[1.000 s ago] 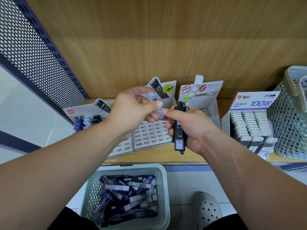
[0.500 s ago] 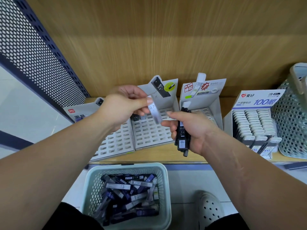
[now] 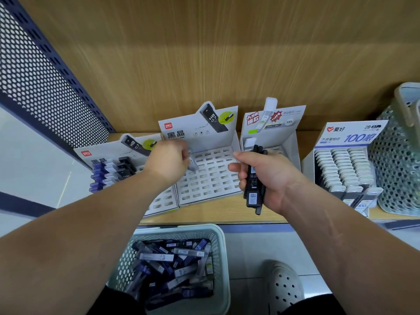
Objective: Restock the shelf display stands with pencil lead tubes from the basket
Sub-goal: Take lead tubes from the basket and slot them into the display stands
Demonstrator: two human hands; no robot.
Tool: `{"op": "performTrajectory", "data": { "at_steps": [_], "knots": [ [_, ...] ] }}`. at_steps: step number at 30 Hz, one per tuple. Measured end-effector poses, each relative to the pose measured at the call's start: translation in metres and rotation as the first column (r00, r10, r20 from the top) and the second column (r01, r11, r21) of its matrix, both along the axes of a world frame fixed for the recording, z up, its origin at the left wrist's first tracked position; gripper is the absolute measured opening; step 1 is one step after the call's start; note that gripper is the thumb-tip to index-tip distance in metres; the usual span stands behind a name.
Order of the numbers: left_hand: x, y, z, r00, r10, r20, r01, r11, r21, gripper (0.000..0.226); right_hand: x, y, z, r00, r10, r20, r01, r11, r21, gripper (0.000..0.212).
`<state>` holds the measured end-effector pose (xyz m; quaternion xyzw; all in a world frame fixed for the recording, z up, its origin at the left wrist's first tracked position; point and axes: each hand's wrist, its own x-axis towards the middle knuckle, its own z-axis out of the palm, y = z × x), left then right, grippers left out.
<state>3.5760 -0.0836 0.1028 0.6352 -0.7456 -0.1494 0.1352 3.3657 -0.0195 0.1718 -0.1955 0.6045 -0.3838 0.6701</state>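
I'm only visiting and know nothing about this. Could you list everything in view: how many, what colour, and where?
display stands: four, white, in a row on the wooden shelf
purple and black tubes: several, in the leftmost stand
white-capped tubes: many, filling the rightmost stand
floor basket: one, pale green, below the shelf
loose tubes: many, dark and clear, inside the floor basket
shelf basket: one, pale green, at the shelf's right end
perforated panel: one, dark blue frame, on the left
shoe: one, pale grey, on the floor
left hand: pinches one clear tube at the second stand
right hand: grips a bundle of black tubes
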Motion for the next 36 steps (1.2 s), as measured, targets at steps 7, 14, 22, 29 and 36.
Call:
{"op": "performTrajectory", "data": {
  "at_steps": [7, 14, 22, 29, 36],
  "knots": [
    [0.002, -0.006, -0.003, 0.999, 0.012, 0.049, -0.012, 1.0, -0.001, 0.007, -0.01, -0.002, 0.002, 0.999, -0.007, 0.032, 0.007, 1.0, -0.001, 0.016],
    [0.001, -0.007, -0.003, 0.994, -0.027, 0.105, 0.028, 1.0, -0.004, 0.01, -0.009, -0.001, 0.004, 0.999, 0.0, 0.04, 0.001, 1.0, -0.017, 0.014],
    [-0.003, -0.001, -0.005, 0.942, -0.102, 0.32, 0.119, 0.992, -0.035, 0.029, -0.01, -0.001, 0.007, 0.992, 0.0, 0.129, 0.004, 1.0, -0.028, 0.008],
    [-0.044, 0.024, 0.057, 0.785, 0.147, -0.602, 0.065, 0.947, 0.315, 0.019, 0.002, 0.004, 0.017, 0.953, 0.214, 0.213, -0.195, 0.975, -0.11, 0.01],
    [-0.034, 0.048, 0.085, 0.612, 0.174, -0.772, 0.235, 0.892, 0.387, 0.014, 0.016, 0.011, 0.025, 0.88, 0.436, 0.189, -0.413, 0.898, -0.151, 0.012]
  ]
}}
